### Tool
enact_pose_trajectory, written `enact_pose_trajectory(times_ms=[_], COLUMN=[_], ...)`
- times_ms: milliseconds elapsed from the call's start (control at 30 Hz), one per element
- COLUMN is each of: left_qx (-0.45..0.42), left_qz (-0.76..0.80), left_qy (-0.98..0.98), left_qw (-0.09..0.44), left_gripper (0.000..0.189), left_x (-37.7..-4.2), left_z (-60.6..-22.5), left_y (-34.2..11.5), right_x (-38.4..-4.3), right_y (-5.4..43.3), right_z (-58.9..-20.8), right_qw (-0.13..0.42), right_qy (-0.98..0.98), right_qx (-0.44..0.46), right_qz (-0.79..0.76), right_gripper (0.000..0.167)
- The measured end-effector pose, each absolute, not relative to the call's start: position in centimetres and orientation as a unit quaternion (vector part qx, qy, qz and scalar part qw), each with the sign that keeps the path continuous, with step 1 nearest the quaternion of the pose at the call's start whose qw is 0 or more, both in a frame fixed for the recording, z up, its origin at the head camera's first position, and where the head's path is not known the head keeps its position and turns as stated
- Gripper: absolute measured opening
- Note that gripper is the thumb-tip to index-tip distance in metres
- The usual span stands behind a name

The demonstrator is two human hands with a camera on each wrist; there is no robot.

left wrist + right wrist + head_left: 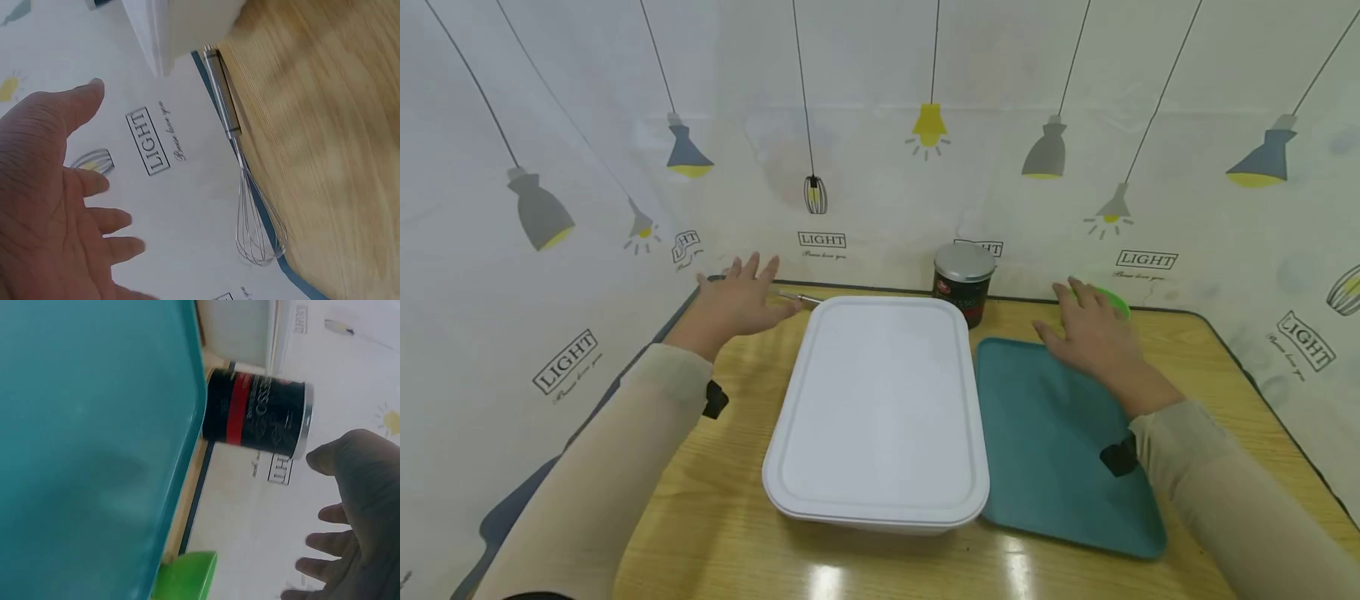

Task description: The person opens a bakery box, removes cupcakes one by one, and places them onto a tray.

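Note:
My left hand (737, 302) hovers with spread fingers over the back left of the table and holds nothing. Beneath it lies a metal whisk (228, 119), seen whole in the left wrist view; in the head view only its handle (801, 297) shows. My right hand (1093, 333), fingers spread and holding nothing, is above the far part of a teal tray (1060, 442). Behind that hand stands a green bowl (186, 575), mostly hidden in the head view. A black coffee can (964, 283) with a silver lid is to the right hand's left.
A white lidded box (883, 408) sits mid-table between the arms, beside the tray's left edge. The wooden table (715, 500) meets a lamp-patterned cloth (865, 150) along its back and sides.

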State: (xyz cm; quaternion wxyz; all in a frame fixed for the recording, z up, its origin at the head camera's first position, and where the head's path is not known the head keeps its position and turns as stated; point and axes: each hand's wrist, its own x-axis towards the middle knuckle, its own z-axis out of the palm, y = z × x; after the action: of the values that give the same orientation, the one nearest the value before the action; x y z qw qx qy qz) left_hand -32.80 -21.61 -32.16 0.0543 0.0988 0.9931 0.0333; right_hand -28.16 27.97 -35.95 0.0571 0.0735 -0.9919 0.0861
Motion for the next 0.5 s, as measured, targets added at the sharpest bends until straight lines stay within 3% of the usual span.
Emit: enact_pose_trajectory(times_ms=[133, 367, 500], left_qx=[0.109, 0.142, 0.138], left_qz=[0.063, 0.134, 0.158], left_qy=[0.989, 0.976, 0.968], left_qw=[0.081, 0.098, 0.137], left_gripper=[0.098, 0.074, 0.069], left_x=[-32.3, -31.5, -30.5], left_z=[-32.7, -34.1, -34.7], left_y=[-21.0, -20.2, -19.7], right_x=[-27.8, -26.5, -25.7], right_y=[26.7, 24.4, 23.0], right_z=[-36.0, -36.9, -37.5], right_qw=[0.036, -0.008, -0.036], right_qy=[-0.986, -0.970, -0.958], right_qx=[0.083, 0.106, 0.122], right_qz=[0.142, 0.218, 0.256], right_gripper=[0.071, 0.060, 0.060])
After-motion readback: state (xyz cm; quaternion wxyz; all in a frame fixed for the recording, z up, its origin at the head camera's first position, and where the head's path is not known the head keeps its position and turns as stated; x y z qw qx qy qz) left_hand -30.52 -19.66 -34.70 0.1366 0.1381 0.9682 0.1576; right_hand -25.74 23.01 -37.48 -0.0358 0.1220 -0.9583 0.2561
